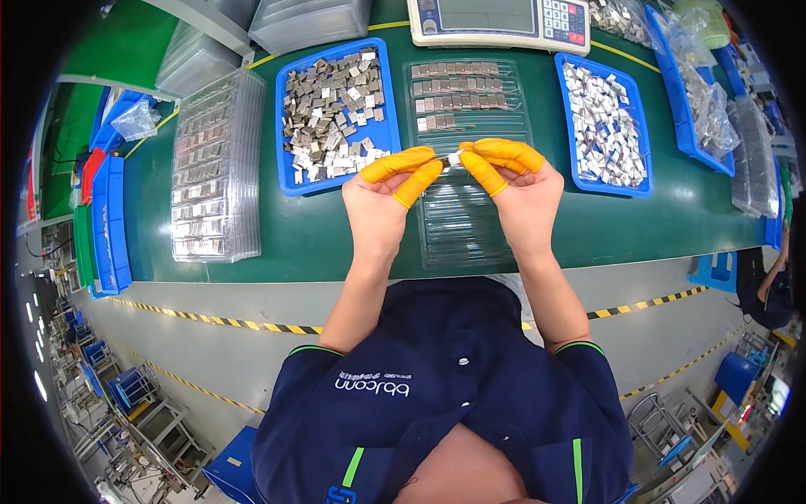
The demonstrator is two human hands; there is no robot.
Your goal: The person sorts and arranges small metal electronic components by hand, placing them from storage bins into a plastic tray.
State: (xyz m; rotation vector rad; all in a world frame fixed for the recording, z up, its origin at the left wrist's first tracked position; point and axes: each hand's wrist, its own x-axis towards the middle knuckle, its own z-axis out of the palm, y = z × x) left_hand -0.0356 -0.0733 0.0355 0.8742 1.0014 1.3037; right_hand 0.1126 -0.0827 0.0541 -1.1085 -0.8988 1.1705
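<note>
Both hands wear yellow finger cots and meet over the middle of a clear blister tray (470, 227). My left hand (386, 191) is closed in a pinch on a small dark piece (445, 161), mostly covered by the fingertips. My right hand (520, 185) pinches a small white block (454, 158) against it. Whether the two pieces are joined I cannot tell. Far rows of the tray hold small metal-cased parts with thin leads. To the left stands a blue bin (285, 151) of grey metal cases; to the right, a blue bin (645, 151) of small white parts.
A digital scale (487, 21) stands behind the tray. Stacked clear trays (217, 168) rise at the left, near a blue bin (111, 218) on edge. At the right are a blue bin with plastic bags (705, 101) and more clear trays (753, 160). The green table's (319, 265) front edge lies under my wrists.
</note>
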